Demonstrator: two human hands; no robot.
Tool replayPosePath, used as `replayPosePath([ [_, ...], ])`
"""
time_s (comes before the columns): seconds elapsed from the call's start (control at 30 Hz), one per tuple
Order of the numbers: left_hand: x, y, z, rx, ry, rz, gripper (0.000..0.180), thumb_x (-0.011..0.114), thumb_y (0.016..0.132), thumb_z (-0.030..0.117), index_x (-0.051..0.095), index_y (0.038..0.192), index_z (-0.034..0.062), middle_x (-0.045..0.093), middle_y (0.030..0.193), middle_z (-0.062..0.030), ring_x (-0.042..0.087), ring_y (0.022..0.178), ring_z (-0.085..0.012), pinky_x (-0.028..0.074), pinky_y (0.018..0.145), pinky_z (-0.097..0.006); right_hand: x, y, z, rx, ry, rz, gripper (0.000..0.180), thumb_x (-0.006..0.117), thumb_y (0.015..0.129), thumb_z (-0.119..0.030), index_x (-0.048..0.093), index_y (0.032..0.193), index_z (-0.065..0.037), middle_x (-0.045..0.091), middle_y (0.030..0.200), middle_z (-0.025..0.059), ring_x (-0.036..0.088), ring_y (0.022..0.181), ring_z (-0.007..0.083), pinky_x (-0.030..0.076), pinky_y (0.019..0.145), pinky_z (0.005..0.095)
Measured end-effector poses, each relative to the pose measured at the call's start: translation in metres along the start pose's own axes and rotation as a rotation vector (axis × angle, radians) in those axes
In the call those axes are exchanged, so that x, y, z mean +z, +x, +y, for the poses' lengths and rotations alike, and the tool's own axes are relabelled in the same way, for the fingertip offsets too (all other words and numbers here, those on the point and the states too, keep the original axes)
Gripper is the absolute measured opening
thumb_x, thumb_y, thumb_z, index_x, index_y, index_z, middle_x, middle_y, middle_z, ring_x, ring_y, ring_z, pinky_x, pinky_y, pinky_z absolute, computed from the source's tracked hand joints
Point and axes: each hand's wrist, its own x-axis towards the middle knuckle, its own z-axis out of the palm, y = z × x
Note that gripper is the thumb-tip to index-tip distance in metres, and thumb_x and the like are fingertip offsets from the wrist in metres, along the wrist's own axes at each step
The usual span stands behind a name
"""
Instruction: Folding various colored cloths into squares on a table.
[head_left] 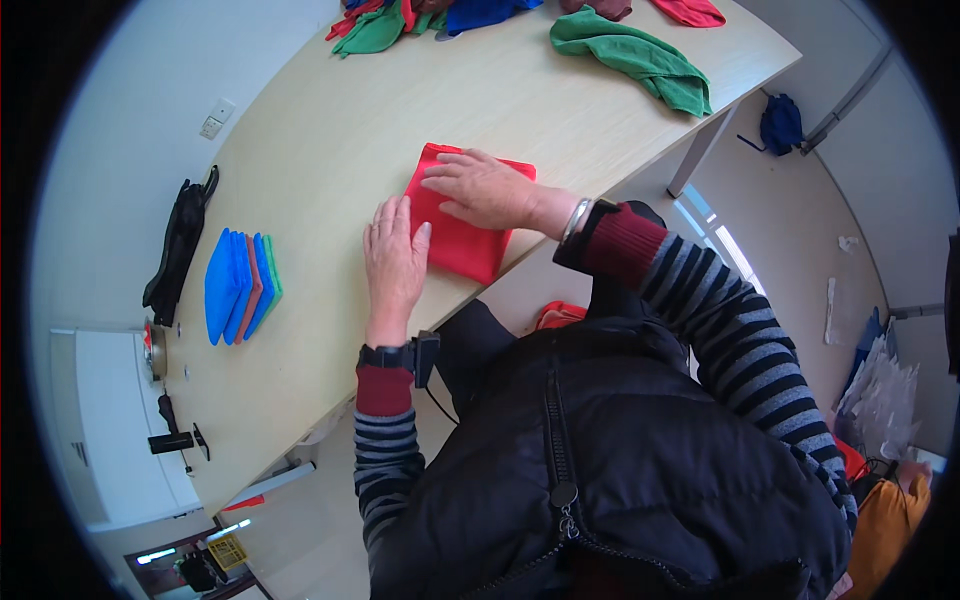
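A red cloth (462,243), folded into a rough square, lies flat near the table's front edge. My right hand (484,190) rests on its upper part with the fingers stretched out to the left. Along the cloth's left edge lies my left hand (395,260), fingers extended and thumb apart, its thumb side touching the cloth. Neither hand grips anything. To the left stands a row of folded cloths (240,285) in blue, brown and green.
Loose cloths in green (640,62), red (692,10) and other colours lie crumpled at the table's far side. A black bag-like item (182,245) lies along the left edge, near a small black stand (172,441). The pale table (320,170) has a leg (700,155) at right.
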Motion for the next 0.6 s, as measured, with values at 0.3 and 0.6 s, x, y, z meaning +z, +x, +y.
replayPosePath([
  [0.3,0.023,0.002,-0.022,-0.143,-0.34,-0.074,0.052,0.054,0.102,0.027,0.043,0.145,-0.0003,0.049,0.145,-0.0214,0.046,0.134,-0.0332,0.036,0.112,-0.043,0.013,0.007,0.008,0.032,-0.2,-0.074,0.062,0.039,0.104,-0.049,0.038,0.152,-0.01,0.036,0.158,0.0109,0.025,0.15,0.032,0.018,0.123,0.0455],
  [0.6,0.017,0.003,-0.043,-0.457,-1.188,0.005,0.056,0.064,0.094,0.004,0.042,0.145,-0.002,0.055,0.137,-0.0176,0.055,0.123,-0.0178,0.044,0.104,-0.03,0.016,0.007,0.013,-0.005,-0.135,-0.052,0.059,0.044,0.103,-0.047,0.04,0.151,-0.011,0.038,0.157,0.011,0.026,0.149,0.0309,0.018,0.123,0.0456],
])
